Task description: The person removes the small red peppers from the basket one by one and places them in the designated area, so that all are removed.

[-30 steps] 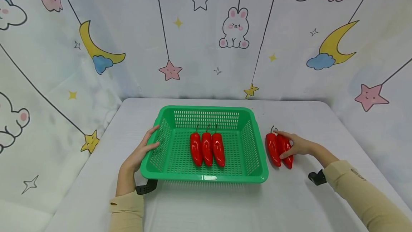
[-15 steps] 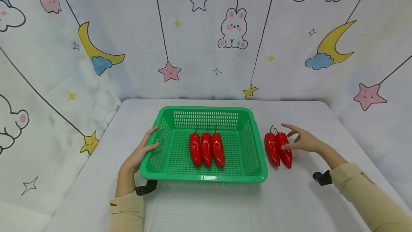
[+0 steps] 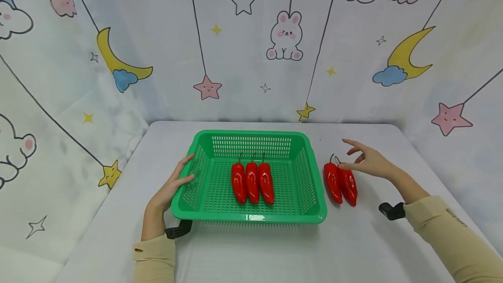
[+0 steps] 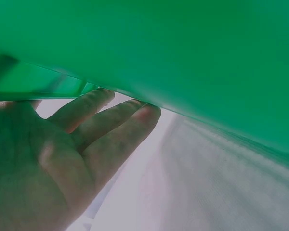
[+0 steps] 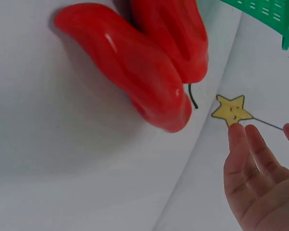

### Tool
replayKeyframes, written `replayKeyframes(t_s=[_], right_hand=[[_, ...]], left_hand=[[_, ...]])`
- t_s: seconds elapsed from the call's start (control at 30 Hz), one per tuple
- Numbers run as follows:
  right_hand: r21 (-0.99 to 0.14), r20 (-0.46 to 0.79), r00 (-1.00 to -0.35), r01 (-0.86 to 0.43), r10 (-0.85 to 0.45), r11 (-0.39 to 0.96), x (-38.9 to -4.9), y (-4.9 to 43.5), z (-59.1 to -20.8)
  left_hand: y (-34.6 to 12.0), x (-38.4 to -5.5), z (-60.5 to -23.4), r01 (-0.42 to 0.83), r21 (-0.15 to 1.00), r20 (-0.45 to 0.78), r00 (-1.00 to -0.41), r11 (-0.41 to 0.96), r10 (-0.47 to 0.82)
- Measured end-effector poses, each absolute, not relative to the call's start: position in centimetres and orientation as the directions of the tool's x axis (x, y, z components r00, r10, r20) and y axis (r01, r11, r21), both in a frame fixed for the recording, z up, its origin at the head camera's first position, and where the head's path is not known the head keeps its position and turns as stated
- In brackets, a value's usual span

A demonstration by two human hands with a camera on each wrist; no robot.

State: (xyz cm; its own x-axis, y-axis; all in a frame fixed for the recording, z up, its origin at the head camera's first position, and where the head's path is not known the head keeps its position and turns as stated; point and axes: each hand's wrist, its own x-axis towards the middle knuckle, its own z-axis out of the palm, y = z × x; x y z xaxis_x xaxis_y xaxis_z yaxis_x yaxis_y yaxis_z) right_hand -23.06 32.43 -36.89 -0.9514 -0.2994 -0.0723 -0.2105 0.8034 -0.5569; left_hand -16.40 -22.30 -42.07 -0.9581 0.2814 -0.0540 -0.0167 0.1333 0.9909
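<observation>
In the head view a green plastic basket [image 3: 251,219] holds several red items: a left pepper [image 3: 238,182], a middle pepper [image 3: 252,182] and a right one. My left hand [image 3: 167,189] rests on the basket's left rim, its thumb and a finger over the edge. The left wrist view has its fairly straight fingers [image 4: 123,137] touching the basket. Right of the basket, two more red peppers lie side by side, an inner pepper [image 3: 332,183] and an outer pepper [image 3: 348,187]. My right hand [image 3: 371,163] hovers by the outer pepper's stem end, fingers apart, holding nothing; whether the thumb touches is unclear.
A white cloth-covered table [image 3: 251,257] lies under everything. Behind it hangs a patterned backdrop [image 3: 243,47] with moons, stars and rabbits. The two loose peppers lie close to the basket's right wall.
My right hand has let go of the outer pepper, spread its fingers and shifted back toward the stem end. The peppers stay about where they were; the left hand holds its place.
</observation>
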Motion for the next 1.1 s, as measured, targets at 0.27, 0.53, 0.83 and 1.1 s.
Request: replayKeyframes(t_s=[0.27,0.53,0.83,1.1], right_hand=[[-0.585,-0.031,-0.943,-0.252,-0.332,0.771,-22.7,30.1,-35.1],[-0.608,0.013,-0.932,-0.294,-0.362,0.738,-22.3,28.0,-33.8],[-0.607,0.060,-0.921,-0.339,-0.384,0.719,-22.3,25.6,-32.7],[-0.646,0.079,-0.890,-0.389,-0.450,0.657,-22.0,23.7,-32.0]], left_hand=[[-22.3,-16.4,-42.1,-0.015,0.991,-0.053,-0.958,0.136,0.280],[-22.3,-16.4,-42.0,-0.020,0.993,-0.054,-0.955,0.117,0.293],[-22.4,-16.4,-42.0,-0.017,0.993,-0.051,-0.956,0.120,0.289],[-22.4,-16.3,-42.0,-0.027,0.993,-0.058,-0.956,0.112,0.287]])
